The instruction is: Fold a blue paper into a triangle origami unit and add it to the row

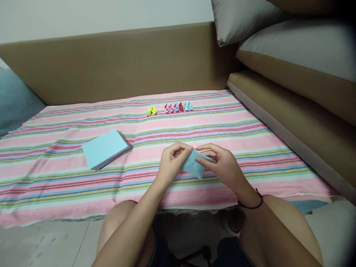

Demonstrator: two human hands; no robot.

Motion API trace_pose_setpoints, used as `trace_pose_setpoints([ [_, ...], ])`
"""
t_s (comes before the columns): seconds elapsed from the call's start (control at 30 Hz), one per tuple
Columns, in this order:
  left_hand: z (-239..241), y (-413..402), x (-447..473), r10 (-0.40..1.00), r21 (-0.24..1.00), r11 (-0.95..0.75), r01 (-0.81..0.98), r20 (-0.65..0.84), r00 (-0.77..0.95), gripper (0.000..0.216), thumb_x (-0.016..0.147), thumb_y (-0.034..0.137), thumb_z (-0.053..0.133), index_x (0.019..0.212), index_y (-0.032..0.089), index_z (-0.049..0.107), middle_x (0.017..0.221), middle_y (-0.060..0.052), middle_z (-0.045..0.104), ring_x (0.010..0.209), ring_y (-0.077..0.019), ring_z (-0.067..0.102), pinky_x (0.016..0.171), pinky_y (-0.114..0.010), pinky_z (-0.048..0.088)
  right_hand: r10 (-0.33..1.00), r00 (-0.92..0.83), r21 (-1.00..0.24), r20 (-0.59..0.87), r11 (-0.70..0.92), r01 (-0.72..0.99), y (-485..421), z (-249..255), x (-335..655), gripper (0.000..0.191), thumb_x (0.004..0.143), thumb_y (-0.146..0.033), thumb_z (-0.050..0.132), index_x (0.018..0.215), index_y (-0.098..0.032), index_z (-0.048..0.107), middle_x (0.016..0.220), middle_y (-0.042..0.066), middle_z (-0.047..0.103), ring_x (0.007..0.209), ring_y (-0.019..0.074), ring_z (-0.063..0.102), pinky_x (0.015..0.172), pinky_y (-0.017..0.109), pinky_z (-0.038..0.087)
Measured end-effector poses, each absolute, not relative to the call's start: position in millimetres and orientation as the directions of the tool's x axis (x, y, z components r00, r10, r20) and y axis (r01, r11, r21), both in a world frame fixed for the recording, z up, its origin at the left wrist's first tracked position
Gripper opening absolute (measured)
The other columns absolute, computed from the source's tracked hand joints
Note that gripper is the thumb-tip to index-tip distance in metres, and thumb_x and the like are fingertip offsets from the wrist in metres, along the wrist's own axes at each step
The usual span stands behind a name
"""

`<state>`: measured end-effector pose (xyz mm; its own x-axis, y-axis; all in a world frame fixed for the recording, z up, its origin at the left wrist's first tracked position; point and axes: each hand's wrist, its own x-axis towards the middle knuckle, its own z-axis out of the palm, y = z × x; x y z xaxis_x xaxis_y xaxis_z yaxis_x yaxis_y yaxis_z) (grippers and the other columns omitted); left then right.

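Note:
Between my two hands is a folded piece of light blue paper (195,169), held up just above the striped cloth, with one pointed corner hanging down. My left hand (174,157) pinches its upper left edge between thumb and fingers. On the other side, my right hand (219,159) grips the paper with the thumb on its front face and the fingers behind. Part of the paper is hidden by the fingers. Left of my hands lies a stack of coloured paper (105,148) with a light blue sheet on top.
Small folded paper pieces stand in a row farther back: yellow ones (152,110), then several pink, purple, red and blue ones (181,107). A striped cloth (150,148) covers the surface. Brown cushions (294,122) rise on the right; a blue cushion (18,100) sits far left.

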<state>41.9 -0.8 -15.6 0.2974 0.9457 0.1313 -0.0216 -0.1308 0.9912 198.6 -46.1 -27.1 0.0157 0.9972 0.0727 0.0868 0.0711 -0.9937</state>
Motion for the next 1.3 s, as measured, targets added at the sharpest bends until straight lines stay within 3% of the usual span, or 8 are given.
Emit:
trace_pose_setpoints([
  [0.2, -15.9, -0.3, 41.5, 0.952, 0.997, -0.037, -0.066, 0.055, 0.300, 0.030, 0.082, 0.041, 0.054, 0.077, 0.015, 0.068, 0.073, -0.003, 0.063, 0.065, -0.0129, 0.054, 0.056, -0.022, 0.042, 0.999, 0.026, -0.998, 0.048, 0.047, 0.046, -45.5, -24.3, 196.5, 0.030, 0.074, -0.031, 0.068, 0.101, -0.019, 0.061, 0.079, 0.003, 0.069, 0.074, 0.0196, 0.064, 0.058, 0.029, 0.053],
  [0.4, -17.4, -1.2, 42.1, 0.954, 0.998, -0.023, -0.061, 0.040, 0.298, 0.021, 0.071, 0.036, 0.070, 0.077, 0.015, 0.068, 0.070, -0.002, 0.064, 0.061, -0.0114, 0.053, 0.054, -0.021, 0.039, 0.998, 0.027, -0.998, 0.059, 0.058, 0.035, -45.3, -26.8, 195.4, 0.029, 0.074, -0.032, 0.068, 0.100, -0.020, 0.061, 0.078, 0.003, 0.069, 0.071, 0.0186, 0.064, 0.056, 0.028, 0.052],
  [0.77, -19.2, -1.6, 42.2, 0.959, 0.991, 0.013, -0.133, 0.025, 0.281, 0.017, 0.072, 0.032, 0.070, 0.071, 0.015, 0.069, 0.072, -0.002, 0.065, 0.062, -0.0106, 0.051, 0.056, -0.021, 0.038, 0.997, 0.016, -0.997, 0.073, 0.073, 0.027, -45.6, -27.4, 196.0, 0.031, 0.074, -0.033, 0.068, 0.101, -0.020, 0.061, 0.079, 0.003, 0.070, 0.071, 0.0189, 0.064, 0.057, 0.028, 0.052],
  [0.93, -18.7, 1.2, 41.1, 0.941, 0.985, 0.096, -0.141, -0.043, 0.337, 0.029, 0.079, 0.042, 0.058, 0.080, 0.015, 0.070, 0.072, -0.003, 0.064, 0.062, -0.0127, 0.053, 0.054, -0.022, 0.039, 0.998, 0.035, -0.998, 0.048, 0.047, 0.032, -44.9, -27.1, 196.8, 0.028, 0.073, -0.033, 0.069, 0.096, -0.019, 0.062, 0.077, 0.003, 0.069, 0.072, 0.0192, 0.064, 0.057, 0.028, 0.052],
  [1.1, -15.1, 2.1, 40.3, 0.953, 0.999, -0.048, 0.004, 0.045, 0.299, 0.023, 0.070, 0.037, 0.069, 0.068, 0.014, 0.067, 0.063, -0.001, 0.059, 0.057, -0.0106, 0.048, 0.051, -0.021, 0.036, 0.998, 0.036, -0.998, 0.045, 0.044, 0.036, -44.0, -30.0, 195.7, 0.024, 0.073, -0.037, 0.068, 0.088, -0.019, 0.063, 0.079, 0.004, 0.070, 0.070, 0.0194, 0.064, 0.056, 0.028, 0.051],
  [1.3, -13.7, -0.5, 40.7, 0.942, 0.987, -0.151, 0.060, 0.125, 0.311, 0.019, 0.073, 0.031, 0.066, 0.067, 0.014, 0.067, 0.065, -0.002, 0.060, 0.061, -0.0117, 0.052, 0.055, -0.022, 0.039, 0.997, 0.054, -0.996, 0.059, 0.056, 0.065, -43.1, -26.4, 194.8, 0.017, 0.077, -0.035, 0.063, 0.076, -0.018, 0.064, 0.068, 0.001, 0.064, 0.064, 0.0152, 0.060, 0.053, 0.024, 0.046],
])
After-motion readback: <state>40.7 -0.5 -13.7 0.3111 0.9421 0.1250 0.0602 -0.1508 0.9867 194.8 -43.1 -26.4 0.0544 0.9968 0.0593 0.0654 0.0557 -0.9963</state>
